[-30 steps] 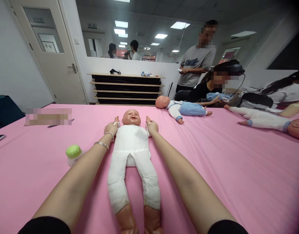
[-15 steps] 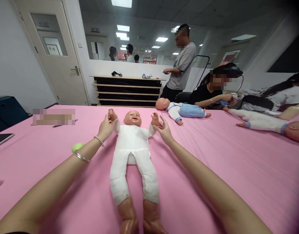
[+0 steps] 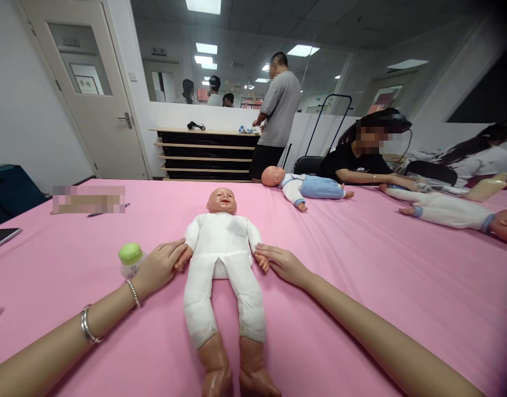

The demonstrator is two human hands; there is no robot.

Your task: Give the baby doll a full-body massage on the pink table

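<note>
A baby doll (image 3: 222, 234) with a white cloth body lies on its back on the pink table cover (image 3: 340, 264), its feet toward me. Both its arms rest down along its sides. My left hand (image 3: 160, 267) has its fingers closed over the doll's hand and wrist at the left. On the other side, my right hand (image 3: 284, 264) lies with its fingers stretched flat over the doll's other wrist. Left of my left hand stands a jar (image 3: 130, 255) with a green lid, partly hidden behind that hand.
A doll in blue clothes (image 3: 319, 186) lies at the far edge, another doll (image 3: 456, 208) at the right. A phone (image 3: 1, 238) is at the left edge. A person (image 3: 356, 149) sits across; another (image 3: 278, 105) stands by the shelf (image 3: 208, 151).
Both my hands have brought the doll's arms down from beside its head to its sides. My right hand's fingers have flattened. The standing person has moved left.
</note>
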